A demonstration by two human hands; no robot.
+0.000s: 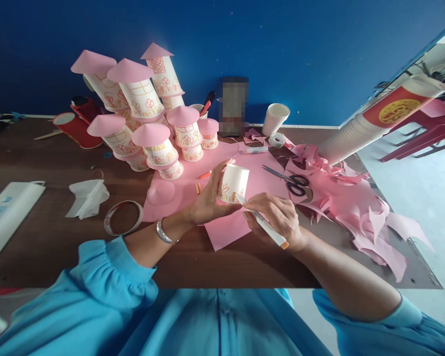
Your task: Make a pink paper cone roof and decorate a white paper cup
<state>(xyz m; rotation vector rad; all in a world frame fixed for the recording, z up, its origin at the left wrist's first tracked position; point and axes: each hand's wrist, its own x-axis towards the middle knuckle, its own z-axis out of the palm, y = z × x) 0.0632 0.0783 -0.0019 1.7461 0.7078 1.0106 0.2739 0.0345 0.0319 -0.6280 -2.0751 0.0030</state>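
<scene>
My left hand (209,200) is closed round a short white paper cup (236,180), turned rim-down, with orange and red flowers and grass drawn along its lower edge. In my right hand (276,215) is a white marker (269,230) with an orange end, its tip touching or very near the cup's lower edge. Beneath both hands lies pink paper (226,230). A pink paper cone (161,192) rests on that paper to the left. Just right of the cup, black-handled scissors (294,184) lie with their blades pointing left.
Several decorated cup towers with pink cone roofs (151,133) stand at the back left. Pink scraps (352,198) and a long stack of white cups (356,133) are on the right. A tape roll (123,217) lies left, a white cup (276,118) and small tape roll (277,140) behind.
</scene>
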